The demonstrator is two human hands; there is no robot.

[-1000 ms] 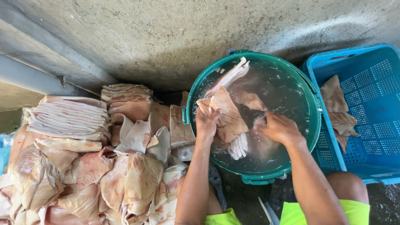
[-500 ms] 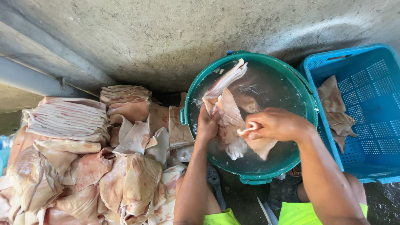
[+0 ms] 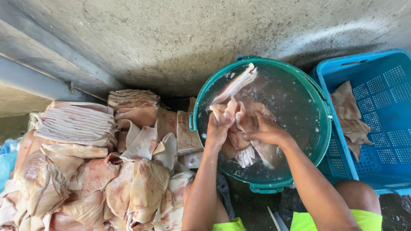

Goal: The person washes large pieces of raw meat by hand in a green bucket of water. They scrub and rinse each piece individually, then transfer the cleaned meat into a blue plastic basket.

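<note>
pale meat piece (image 3: 239, 124) in both grips, over green tub (image 3: 325, 111)

Blue crate (image 3: 385, 128), stacked pale skins, perhaps pork (image 3: 77, 124)

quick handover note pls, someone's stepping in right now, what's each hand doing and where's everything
Left hand and right hand both grip one pale flat piece of meat over the water in the green tub.
More pieces lie in the water.
A big pile of similar pieces sits on the ground to the left, some stacked neatly.
The blue crate on the right holds only a few pieces.
Most pieces are on the left pile, not in the tub or crate.
</note>
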